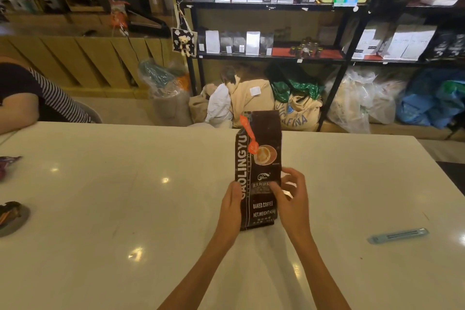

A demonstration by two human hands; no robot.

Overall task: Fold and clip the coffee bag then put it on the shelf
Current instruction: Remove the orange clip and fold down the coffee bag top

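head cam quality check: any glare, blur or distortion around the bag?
Head view: ceiling-light glare spots on the glossy white table; the dark brown coffee bag stays readable, its large print sharp; left hand and right hand slightly soft; wide-angle bending shows in the black metal shelf and the table's far edge; the pale blue sealing clip is clear.

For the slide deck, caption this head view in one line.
Both hands, left and right, steady an upright, unfolded coffee bag on a white table; blue clip waits nearby.
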